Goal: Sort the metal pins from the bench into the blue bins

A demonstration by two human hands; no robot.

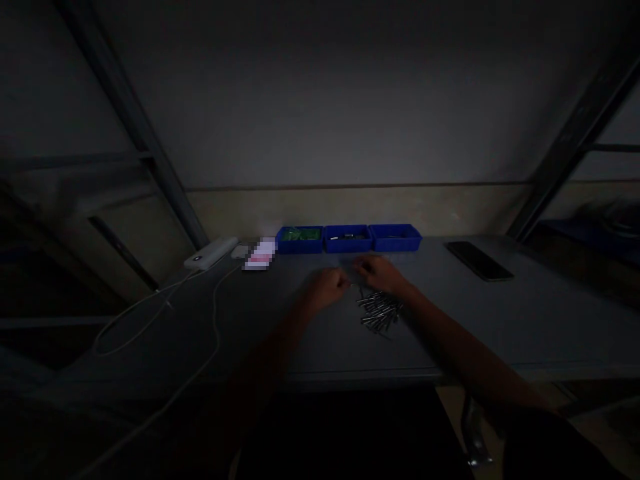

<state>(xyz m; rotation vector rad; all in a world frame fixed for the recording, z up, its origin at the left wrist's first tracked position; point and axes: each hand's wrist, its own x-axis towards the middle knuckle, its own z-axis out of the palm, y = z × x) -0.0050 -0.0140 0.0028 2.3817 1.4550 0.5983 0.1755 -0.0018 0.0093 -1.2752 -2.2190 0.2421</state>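
My left hand [329, 287] is over the middle of the grey table, its fingers closed in a pinch. Whatever sits between those fingertips is too dark and small to name. Close beside it, my right hand [381, 272] has its fingers curled together and a little blurred; what they hold is also unclear. A thin shiny bit shows in the gap between the two hands. Just below my right hand lies a loose pile of slim metal pins or screws [380, 310], partly beside my right forearm.
Three blue bins stand along the back: one with green packets [300, 249], a middle bin [349, 247] with small parts, and a right bin [396, 245]. A dark phone [479, 261] lies right. At left are a lit, blurred-out screen [261, 255], a white power bank [211, 253] and cables [216, 320].
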